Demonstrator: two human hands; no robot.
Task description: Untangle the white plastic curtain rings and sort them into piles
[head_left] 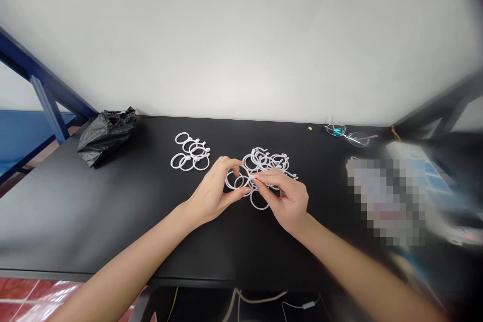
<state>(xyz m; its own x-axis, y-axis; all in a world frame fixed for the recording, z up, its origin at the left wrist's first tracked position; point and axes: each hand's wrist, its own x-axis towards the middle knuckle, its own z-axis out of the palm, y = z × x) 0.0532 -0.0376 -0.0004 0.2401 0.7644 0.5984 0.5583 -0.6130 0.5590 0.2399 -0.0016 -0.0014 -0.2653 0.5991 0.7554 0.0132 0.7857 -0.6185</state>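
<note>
A loose heap of white plastic rings [268, 162] lies at the middle of the black table [124, 211]. My left hand [215, 192] pinches one white ring [236, 181] at the heap's near left edge, thumb below and fingers curled over it. My right hand [287, 197] meets it from the right, its fingertips closed on the same ring or one touching it; I cannot tell which. A smaller group of white rings [190, 153] lies flat to the left, apart from both hands.
A crumpled black plastic bag [105, 133] sits at the table's far left. A pair of glasses [349, 134] lies at the far right by the white wall. Blurred boxes and papers [422, 186] crowd the right side. Cables [260, 299] hang below the near edge.
</note>
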